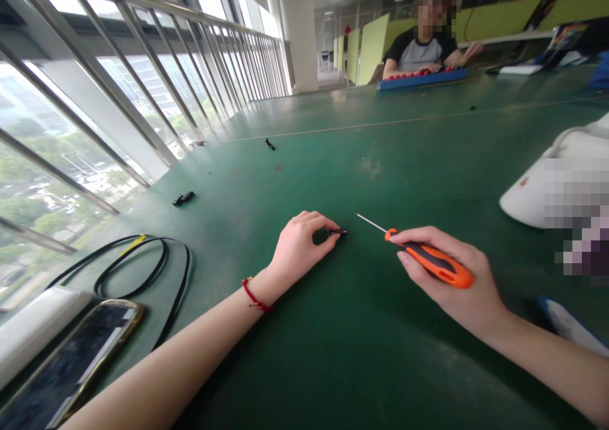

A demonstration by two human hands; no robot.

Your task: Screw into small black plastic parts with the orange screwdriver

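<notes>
My left hand (pixel 304 240) rests at the middle of the green table (pixel 304 360), its thumb and forefinger pinching a small black part (pixel 339 231). What exactly this part is, I cannot make out. In my right hand (pixel 451 278) is an orange and black screwdriver (pixel 435 262), gripped by its handle. Its thin metal shaft points to the upper left. The tip sits a little above and to the right of the black part, apart from it. A red cord bracelet circles my left wrist.
Two more small black parts (pixel 183 198) (pixel 270 144) lie farther off on the left. A black cable (pixel 188 271), a phone (pixel 71 366) and a white box (pixel 38 328) occupy the near left. Metal railing (pixel 157 49) borders that side. Opposite, a person (pixel 423 43) sits behind a blue tray (pixel 423 80).
</notes>
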